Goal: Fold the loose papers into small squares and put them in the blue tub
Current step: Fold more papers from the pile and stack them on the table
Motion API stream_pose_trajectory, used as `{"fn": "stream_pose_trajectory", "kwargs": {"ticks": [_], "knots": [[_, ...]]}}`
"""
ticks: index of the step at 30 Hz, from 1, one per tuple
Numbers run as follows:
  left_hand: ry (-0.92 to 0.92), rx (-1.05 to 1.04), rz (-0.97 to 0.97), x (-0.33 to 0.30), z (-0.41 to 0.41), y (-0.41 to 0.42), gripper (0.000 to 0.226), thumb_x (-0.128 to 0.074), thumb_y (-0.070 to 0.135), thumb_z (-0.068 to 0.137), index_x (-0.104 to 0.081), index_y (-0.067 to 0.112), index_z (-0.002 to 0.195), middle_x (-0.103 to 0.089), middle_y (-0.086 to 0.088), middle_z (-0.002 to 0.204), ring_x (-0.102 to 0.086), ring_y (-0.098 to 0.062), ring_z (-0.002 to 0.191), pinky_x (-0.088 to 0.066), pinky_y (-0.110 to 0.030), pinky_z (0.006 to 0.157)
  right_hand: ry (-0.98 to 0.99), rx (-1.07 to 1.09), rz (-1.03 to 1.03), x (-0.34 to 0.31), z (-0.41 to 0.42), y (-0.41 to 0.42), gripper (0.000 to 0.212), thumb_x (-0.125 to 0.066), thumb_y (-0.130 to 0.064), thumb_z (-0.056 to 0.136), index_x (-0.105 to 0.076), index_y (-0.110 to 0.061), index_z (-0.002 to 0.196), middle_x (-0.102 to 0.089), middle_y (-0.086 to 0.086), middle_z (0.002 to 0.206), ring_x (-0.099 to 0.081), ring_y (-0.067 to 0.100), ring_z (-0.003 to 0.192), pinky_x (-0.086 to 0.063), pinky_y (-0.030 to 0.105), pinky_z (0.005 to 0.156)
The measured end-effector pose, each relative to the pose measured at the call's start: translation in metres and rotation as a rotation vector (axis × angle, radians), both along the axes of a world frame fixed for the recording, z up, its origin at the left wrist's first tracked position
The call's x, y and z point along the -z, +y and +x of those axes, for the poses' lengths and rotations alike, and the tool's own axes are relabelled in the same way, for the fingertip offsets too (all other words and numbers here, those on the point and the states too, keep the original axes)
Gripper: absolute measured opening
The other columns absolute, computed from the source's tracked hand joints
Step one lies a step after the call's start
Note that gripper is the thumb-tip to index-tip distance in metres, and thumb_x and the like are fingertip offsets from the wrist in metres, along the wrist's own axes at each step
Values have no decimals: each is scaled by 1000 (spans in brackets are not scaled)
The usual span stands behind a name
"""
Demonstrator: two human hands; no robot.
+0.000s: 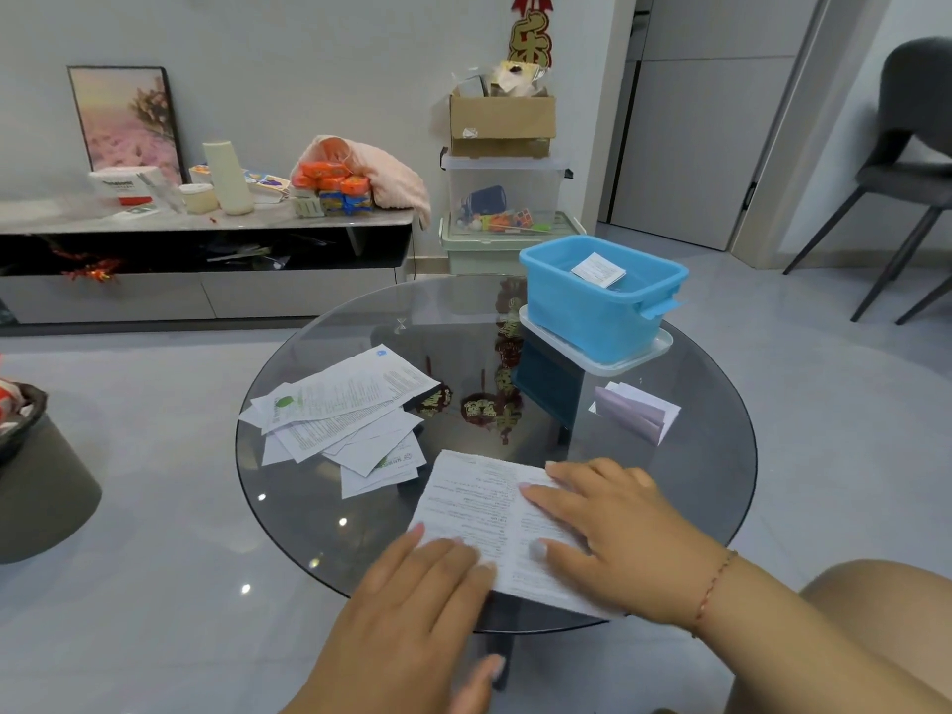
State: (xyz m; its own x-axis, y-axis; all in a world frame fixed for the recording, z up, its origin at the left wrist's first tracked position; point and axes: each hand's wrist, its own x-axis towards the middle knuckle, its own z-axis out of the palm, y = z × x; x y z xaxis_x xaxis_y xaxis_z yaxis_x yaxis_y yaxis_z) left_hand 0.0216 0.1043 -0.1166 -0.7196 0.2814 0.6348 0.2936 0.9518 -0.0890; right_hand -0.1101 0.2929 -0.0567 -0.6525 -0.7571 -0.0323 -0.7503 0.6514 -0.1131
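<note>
A printed sheet of paper (479,507) lies near the front edge of the round glass table (711,487). My left hand (412,605) presses flat on its lower left part. My right hand (613,523) presses flat on its right half, fingers straight and spread. A pile of loose papers (340,409) lies to the left of the sheet. The blue tub (597,306) stands at the far right of the table on a white lid (654,355), with one folded paper square (597,270) inside. A folded paper (636,409) lies on the glass in front of the tub.
A low TV cabinet (206,249) with snacks and boxes runs along the back wall. Stacked storage bins (505,208) stand behind the table. A grey chair (906,172) is at the far right, a dark stool (41,481) at the left.
</note>
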Motion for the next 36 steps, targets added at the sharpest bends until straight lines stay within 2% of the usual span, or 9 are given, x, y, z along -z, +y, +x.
{"fn": "stream_pose_trajectory", "kwargs": {"ticks": [4, 8, 12, 16, 22, 26, 31, 33, 36], "knots": [[-9, 43, 14, 12, -1, 18, 45, -55, 51, 79, -57, 18, 110, -68, 1, 100, -57, -15, 98, -42, -35, 92, 110, -42, 52, -7, 32, 4, 79, 0, -67, 75, -18, -35, 146, -34, -8, 130, -30, 16, 116, -28, 31, 100], [3, 98, 129, 15, -5, 10, 21, -58, 33, 81, -56, 24, 99, -65, 6, 98, -58, -11, 95, -44, -32, 90, 72, -80, -18, -16, 37, 8, 54, -14, -55, 89, -43, -32, 128, -40, -9, 106, -35, 10, 100, -32, 24, 85], [-60, 134, 258, 6, -2, 0, 7, -53, 30, 87, -55, 29, 93, -59, 11, 105, -60, -5, 92, -47, -21, 89, -234, -136, -180, -23, 17, 16, 49, -38, -62, 89, -38, -44, 134, -32, -36, 130, -26, -15, 120, -20, 4, 99], [-208, 41, 399, -8, 6, -1, 14, -58, 34, 77, -59, 30, 90, -54, 11, 117, -59, 0, 74, -46, -8, 60, -383, -256, -111, -13, 4, 18, 66, -43, -73, 79, -35, -44, 139, -26, -31, 144, -14, -21, 125, -10, 6, 106], [-252, -84, 488, -8, 4, -2, 13, -67, 30, 67, -67, 25, 80, -53, 15, 106, -45, 8, 82, -26, 10, 64, -474, -312, -136, -11, -4, 27, 78, -78, -57, 63, -42, -48, 131, -27, -41, 134, -18, -15, 129, -16, 8, 107], [-211, -109, 539, -5, 4, 0, 22, -76, 20, 59, -66, 27, 77, -52, 18, 102, -50, 6, 83, -30, 7, 71, -594, -274, -214, -8, -10, 29, 76, -83, -48, 62, -45, -50, 128, -40, -29, 129, -35, -4, 125, -28, 18, 106], [-244, -201, 552, -8, 5, -2, 31, -89, 12, 54, -68, 25, 73, -52, 23, 98, -53, 0, 88, -24, 12, 62, -719, -295, -169, -15, -13, 36, 90, -85, -48, 58, -37, -51, 134, -39, -26, 134, -34, 2, 130, -28, 23, 110], [-249, -239, 560, -7, 5, -2, 25, -87, 21, 61, -69, 25, 78, -51, 26, 98, -55, 0, 95, -25, 13, 62, -727, -248, -194, -15, -11, 34, 79, -82, -49, 62, -41, -53, 129, -45, -28, 129, -40, -1, 126, -31, 19, 106], [-198, -247, 600, -2, 5, -2, 13, -74, 36, 76, -67, 25, 80, -51, 27, 100, -44, 11, 99, -31, 10, 68, -696, -12, -473, -5, -5, 18, 24, -77, -27, 76, -70, -37, 96, -65, -28, 95, -59, -7, 93, -46, 18, 84]]}}
